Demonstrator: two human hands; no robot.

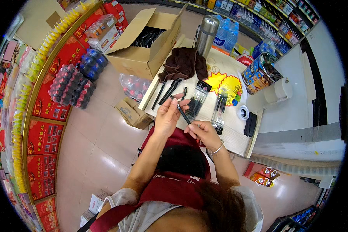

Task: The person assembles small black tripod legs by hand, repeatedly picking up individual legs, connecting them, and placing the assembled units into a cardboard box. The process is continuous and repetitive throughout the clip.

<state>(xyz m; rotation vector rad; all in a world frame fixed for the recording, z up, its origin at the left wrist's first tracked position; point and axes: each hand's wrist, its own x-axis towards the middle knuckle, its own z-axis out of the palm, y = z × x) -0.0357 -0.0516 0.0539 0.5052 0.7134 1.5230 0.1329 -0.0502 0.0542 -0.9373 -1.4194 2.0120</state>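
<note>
A slim black pen [183, 114] is held aslant between the two hands, over the near part of the counter [236, 142]. Its upper end is pinched between the thumb and fingers of the left hand [167, 119], whose grip is narrowed to the pen's thickness. Its lower end is taken by the right hand [205, 133], with the grip pressed together around it and the fingers curled. Just beyond the left hand, loose black pens [167, 92] are laid on the counter; a clear packet of dark pens [197, 101] is set near the fingertips, and a second packet [220, 106] is placed farther right, below yellow cards [230, 88].
</note>
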